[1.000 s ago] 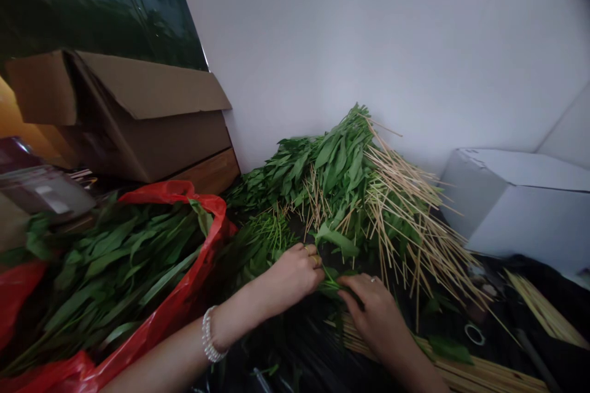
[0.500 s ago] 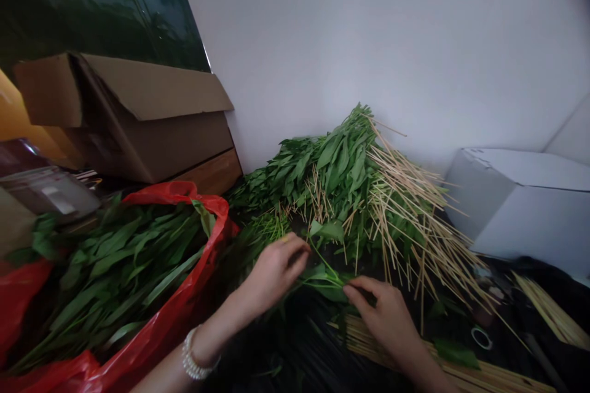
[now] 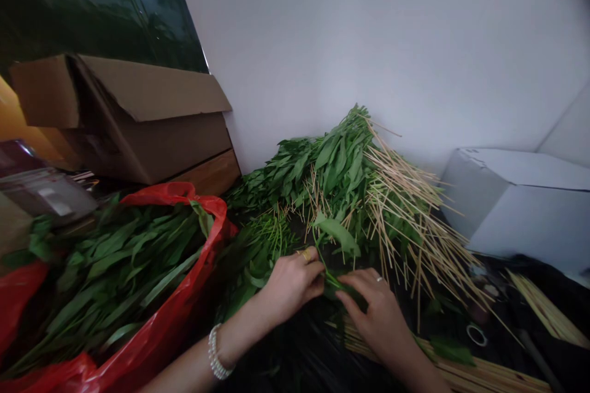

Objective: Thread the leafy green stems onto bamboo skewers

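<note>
My left hand (image 3: 297, 279), with a ring and a beaded bracelet at its wrist, is closed on a leafy green stem (image 3: 332, 281). Its large leaf (image 3: 338, 234) sticks up beyond my fingers. Close by on the right, my right hand (image 3: 374, 304) pinches the same greenery between thumb and fingers. The leaves' lower part is partly hidden by both hands. Just beyond lie cut green stems (image 3: 275, 232) and a heap of leafy stems (image 3: 343, 163). Thin wooden sticks (image 3: 405, 199) fan out to the right of that heap.
A red plastic bag (image 3: 216, 212) full of long leaves stands at left, below an open cardboard box (image 3: 179, 141). At right are a white box (image 3: 530, 209), a roll of tape (image 3: 476, 336) and more sticks (image 3: 488, 376) on black plastic. A white wall (image 3: 369, 31) rises behind.
My left hand has moved right and down, closing on the stem near my right hand. The large leaf has shifted slightly right. My right hand has moved slightly left.
</note>
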### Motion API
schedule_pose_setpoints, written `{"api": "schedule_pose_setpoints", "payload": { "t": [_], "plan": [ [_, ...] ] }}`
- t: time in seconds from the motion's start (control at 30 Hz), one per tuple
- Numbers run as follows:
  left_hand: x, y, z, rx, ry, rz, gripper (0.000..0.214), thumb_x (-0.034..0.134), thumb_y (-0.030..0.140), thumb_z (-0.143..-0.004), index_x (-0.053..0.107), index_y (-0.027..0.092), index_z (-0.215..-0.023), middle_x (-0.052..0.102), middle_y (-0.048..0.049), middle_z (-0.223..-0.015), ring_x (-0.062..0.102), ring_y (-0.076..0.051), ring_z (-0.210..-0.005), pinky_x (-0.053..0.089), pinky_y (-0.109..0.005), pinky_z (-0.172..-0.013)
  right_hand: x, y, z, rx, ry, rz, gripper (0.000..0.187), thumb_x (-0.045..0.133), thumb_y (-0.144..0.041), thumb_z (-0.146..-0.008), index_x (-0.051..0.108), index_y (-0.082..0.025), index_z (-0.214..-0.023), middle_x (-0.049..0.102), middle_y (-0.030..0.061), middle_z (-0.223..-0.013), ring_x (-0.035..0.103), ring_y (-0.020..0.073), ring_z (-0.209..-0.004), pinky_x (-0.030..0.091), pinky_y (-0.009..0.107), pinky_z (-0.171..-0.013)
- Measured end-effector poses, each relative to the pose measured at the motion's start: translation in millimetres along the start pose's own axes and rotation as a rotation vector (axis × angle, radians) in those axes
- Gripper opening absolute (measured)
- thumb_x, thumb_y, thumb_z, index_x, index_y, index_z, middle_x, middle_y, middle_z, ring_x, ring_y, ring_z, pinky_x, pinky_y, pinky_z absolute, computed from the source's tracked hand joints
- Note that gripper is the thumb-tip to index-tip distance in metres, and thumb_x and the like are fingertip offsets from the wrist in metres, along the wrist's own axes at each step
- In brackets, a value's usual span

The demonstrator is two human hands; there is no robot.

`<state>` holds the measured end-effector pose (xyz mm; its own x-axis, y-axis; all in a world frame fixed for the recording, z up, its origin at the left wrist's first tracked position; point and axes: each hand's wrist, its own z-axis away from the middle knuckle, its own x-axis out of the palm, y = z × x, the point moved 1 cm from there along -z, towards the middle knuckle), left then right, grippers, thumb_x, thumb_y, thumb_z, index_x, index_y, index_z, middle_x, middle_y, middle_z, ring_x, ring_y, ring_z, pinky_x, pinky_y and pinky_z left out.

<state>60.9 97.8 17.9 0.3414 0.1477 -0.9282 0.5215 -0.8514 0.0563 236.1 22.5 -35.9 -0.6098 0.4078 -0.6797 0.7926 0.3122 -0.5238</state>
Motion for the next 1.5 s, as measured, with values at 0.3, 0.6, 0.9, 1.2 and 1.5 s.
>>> {"api": "schedule_pose_setpoints", "payload": {
  "t": [0.3, 0.6, 0.9, 1.2, 1.5],
  "plan": [
    [-3.6, -30.9, -7.7, -0.370, 0.418, 0.456, 0.013, 0.052, 0.011, -0.073, 0.061, 0.017, -0.066, 0.054, -0.0005, -0.069, 0.053, -0.014, -0.068, 0.041, -0.024, -0.064, -10.1, -11.6, -2.5, -0.142, 0.136, 0.172, 0.024, 0.043, -0.020, -0.095, 0.064, -0.021, -0.083, 0.066, 0.0022, -0.079, 0.055, 0.0189, -0.082, 0.031, 0.038, -0.084],
    [-72.8, -53.0, 7.6, -0.584, 0.681, 0.701, 0.015, 0.044, 0.032, -0.091, 0.050, 0.020, -0.084, 0.043, 0.0067, -0.059, 0.039, -0.009, -0.050, 0.031, -0.019, -0.048, -5.9, -2.0, 0.7, -0.162, 0.159, 0.389, 0.022, 0.046, -0.017, -0.094, 0.067, -0.018, -0.099, 0.064, 0.0037, -0.075, 0.054, 0.0198, -0.078, 0.032, 0.039, -0.082],
    [-41.4, 7.2, -1.5, 0.031, -0.109, -0.033, 0.020, 0.047, 0.024, -0.094, 0.065, 0.021, -0.101, 0.064, -0.0023, -0.083, 0.061, -0.015, -0.068, 0.041, -0.023, -0.058, -0.5, -4.0, 2.7, -0.307, 0.247, 0.436, 0.025, 0.042, -0.020, -0.096, 0.065, -0.013, -0.103, 0.061, 0.0044, -0.074, 0.051, 0.0191, -0.076, 0.034, 0.041, -0.081],
    [-20.3, -7.2, -5.7, 0.157, -0.305, -0.171, 0.010, 0.054, 0.027, -0.090, 0.061, 0.020, -0.091, 0.061, -0.0010, -0.089, 0.060, -0.015, -0.066, 0.039, -0.025, -0.055, -3.2, -9.7, 2.6, -0.379, 0.265, 0.389, 0.024, 0.043, -0.013, -0.094, 0.065, -0.011, -0.105, 0.061, 0.0053, -0.073, 0.051, 0.0190, -0.077, 0.035, 0.042, -0.082],
    [-10.5, -33.0, -7.6, -0.045, -0.100, 0.132, 0.006, 0.057, 0.012, -0.078, 0.061, 0.017, -0.077, 0.057, -0.0012, -0.077, 0.057, -0.014, -0.070, 0.040, -0.022, -0.061, -4.6, -12.6, -1.7, -0.412, 0.262, 0.322, 0.018, 0.050, -0.012, -0.092, 0.063, -0.010, -0.105, 0.059, 0.0029, -0.068, 0.049, 0.0170, -0.073, 0.036, 0.040, -0.080]
  ]
}}
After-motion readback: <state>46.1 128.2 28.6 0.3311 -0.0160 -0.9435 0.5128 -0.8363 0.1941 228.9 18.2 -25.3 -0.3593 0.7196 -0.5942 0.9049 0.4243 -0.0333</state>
